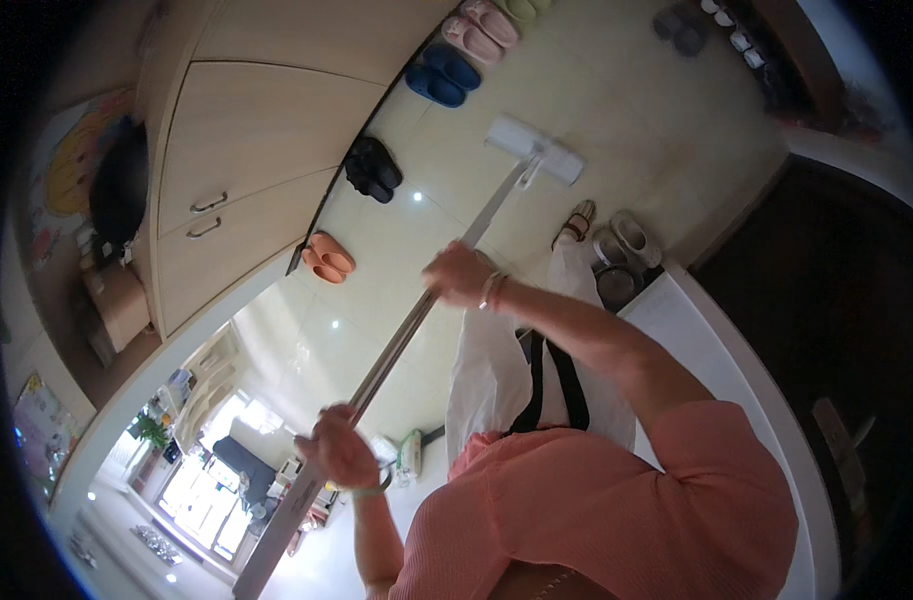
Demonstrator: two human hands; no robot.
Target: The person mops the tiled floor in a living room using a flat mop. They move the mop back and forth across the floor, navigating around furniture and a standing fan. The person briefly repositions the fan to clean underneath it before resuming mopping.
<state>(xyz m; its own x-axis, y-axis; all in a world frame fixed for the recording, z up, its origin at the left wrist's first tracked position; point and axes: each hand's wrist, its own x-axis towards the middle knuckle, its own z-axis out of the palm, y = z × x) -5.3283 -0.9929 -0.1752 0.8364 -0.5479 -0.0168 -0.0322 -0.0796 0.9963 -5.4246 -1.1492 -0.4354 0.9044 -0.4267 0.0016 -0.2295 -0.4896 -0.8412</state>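
A long-handled flat mop (396, 345) slants across the view, its metal-grey pole running from the lower left up to a wide white head (564, 163) on the tiled floor. My left hand (341, 450) is closed around the upper part of the pole, with a band on the wrist. Farther down, my right hand (459, 275) grips the pole with its fingers wrapped round it, and a bracelet sits on that wrist. Below the hands, part of my white trousers and one sandalled foot (576, 222) show.
Black slippers (374, 170), orange slippers (328, 257), blue clogs (442, 74) and pink clogs (480, 32) line the beige cabinet (256, 140) on the left. Pale shoes (634, 236) stand beside my foot, near a white ledge (701, 350). More shoes (733, 35) sit at the far right.
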